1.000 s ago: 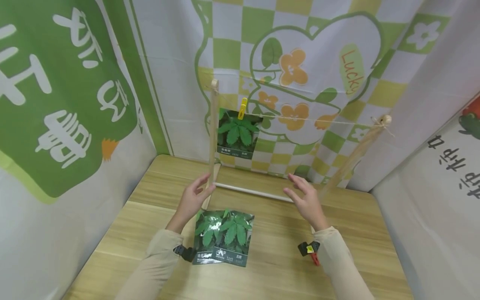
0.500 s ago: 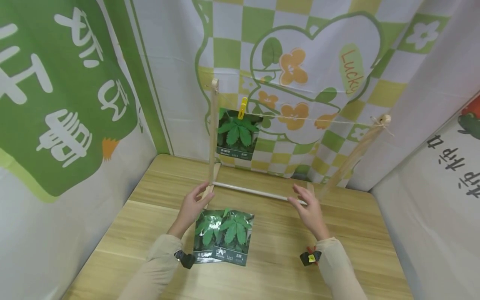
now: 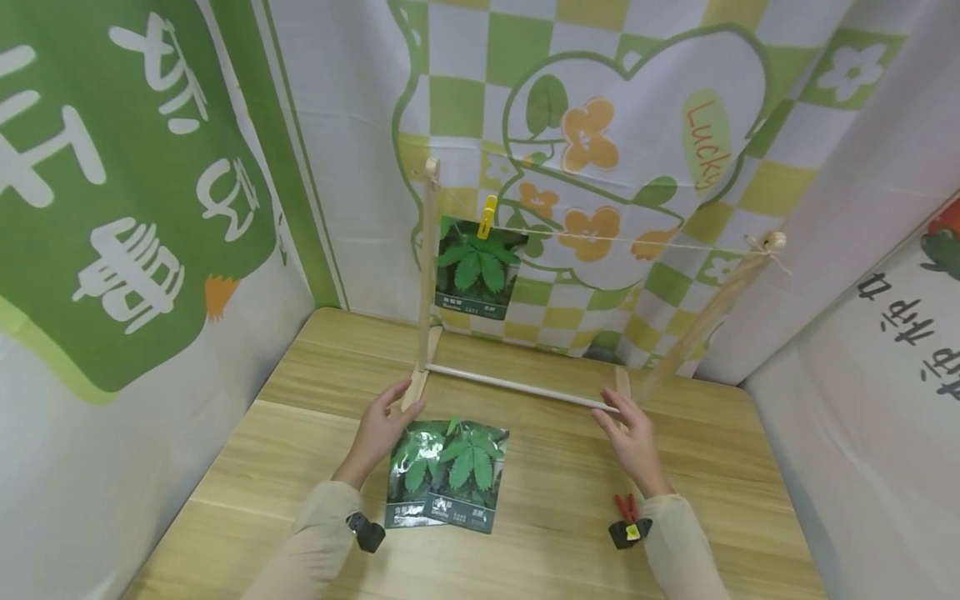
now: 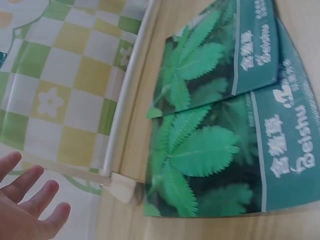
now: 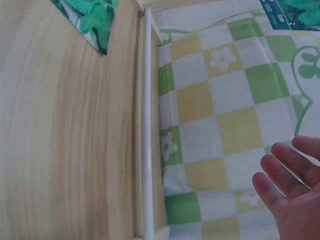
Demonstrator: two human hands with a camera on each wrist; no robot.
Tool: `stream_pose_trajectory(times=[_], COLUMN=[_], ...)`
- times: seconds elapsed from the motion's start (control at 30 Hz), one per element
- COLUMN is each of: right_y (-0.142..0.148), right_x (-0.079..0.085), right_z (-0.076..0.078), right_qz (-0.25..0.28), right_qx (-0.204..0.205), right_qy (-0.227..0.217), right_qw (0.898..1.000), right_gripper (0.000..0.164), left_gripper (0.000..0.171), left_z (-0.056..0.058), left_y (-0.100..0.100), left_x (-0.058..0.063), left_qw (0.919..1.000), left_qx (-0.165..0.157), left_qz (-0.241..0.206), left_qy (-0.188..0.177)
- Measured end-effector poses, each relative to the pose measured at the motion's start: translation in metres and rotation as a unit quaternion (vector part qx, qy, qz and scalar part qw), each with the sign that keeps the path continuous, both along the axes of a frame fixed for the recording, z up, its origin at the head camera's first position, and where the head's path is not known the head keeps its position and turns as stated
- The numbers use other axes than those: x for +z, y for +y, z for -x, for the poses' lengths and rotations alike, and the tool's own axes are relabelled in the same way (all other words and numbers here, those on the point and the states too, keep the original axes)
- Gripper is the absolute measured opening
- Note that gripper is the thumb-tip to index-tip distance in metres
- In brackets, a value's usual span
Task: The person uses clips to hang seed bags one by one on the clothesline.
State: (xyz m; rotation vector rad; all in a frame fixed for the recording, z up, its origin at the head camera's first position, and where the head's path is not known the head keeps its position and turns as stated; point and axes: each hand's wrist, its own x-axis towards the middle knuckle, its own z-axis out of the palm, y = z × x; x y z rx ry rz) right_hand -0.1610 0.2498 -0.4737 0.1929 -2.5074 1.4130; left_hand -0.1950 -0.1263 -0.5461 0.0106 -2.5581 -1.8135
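Observation:
A wooden rack with a white crossbar (image 3: pixel 517 387) and a string (image 3: pixel 622 239) stands on the table. A yellow clothespin (image 3: pixel 487 217) clips a green seed packet (image 3: pixel 480 271) to the string's left part. Two more seed packets (image 3: pixel 467 475) lie overlapping on the table, between the forearms. My left hand (image 3: pixel 378 432), fingers spread loosely, is beside the rack's left foot (image 3: pixel 416 390). By the crossbar's right end is my right hand (image 3: pixel 633 437), its fingers loosely extended in the right wrist view. Both hands hold nothing. A red clothespin (image 3: pixel 626 507) lies near the right wrist, partly hidden by the wrist camera.
The rack's left post (image 3: pixel 428 275) and slanted-looking right post (image 3: pixel 712 312) rise from the wooden table (image 3: pixel 555 533). A checked curtain (image 3: pixel 517 117) hangs close behind. Printed cloth walls (image 3: pixel 300 167) close in both sides.
Both hands have drawn down and back toward the person, away from the rack's posts. The right hand also moved a little right. The red clothespin shows more. The rack and packets have stayed put.

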Motion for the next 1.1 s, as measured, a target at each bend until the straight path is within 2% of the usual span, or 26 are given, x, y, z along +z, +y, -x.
stream_pose_trajectory(times=[0.17, 0.3, 0.57, 0.7, 0.93, 1.1], right_y=[0.016, 0.032, 0.046, 0.052, 0.064, 0.071], right_x=[-0.022, -0.04, -0.048, -0.05, -0.064, -0.076], right_z=[0.003, 0.006, -0.002, -0.005, -0.016, -0.025], right_qz=[0.018, 0.008, 0.008, -0.001, -0.036, -0.062], right_qx=[-0.013, -0.034, -0.073, -0.084, -0.074, -0.09], right_qy=[-0.014, -0.044, -0.093, -0.125, -0.119, -0.123], right_qw=[1.0, 0.998, 0.993, 0.989, 0.99, 0.986], right_gripper=[0.043, 0.045, 0.049, 0.052, 0.051, 0.054], left_gripper=[0.065, 0.065, 0.077, 0.075, 0.076, 0.079], left_z=[-0.004, -0.006, -0.009, -0.011, -0.013, -0.016], left_y=[-0.003, -0.004, -0.006, -0.007, -0.009, -0.011], left_x=[-0.011, -0.017, -0.025, -0.03, -0.034, -0.036], left_qw=[0.9997, 0.9994, 0.997, 0.9953, 0.9926, 0.9899], left_qx=[0.006, 0.01, 0.01, 0.013, 0.032, 0.046], left_qz=[0.014, 0.025, 0.037, 0.053, 0.083, 0.092], left_qy=[-0.018, -0.023, -0.067, -0.08, -0.082, -0.097])
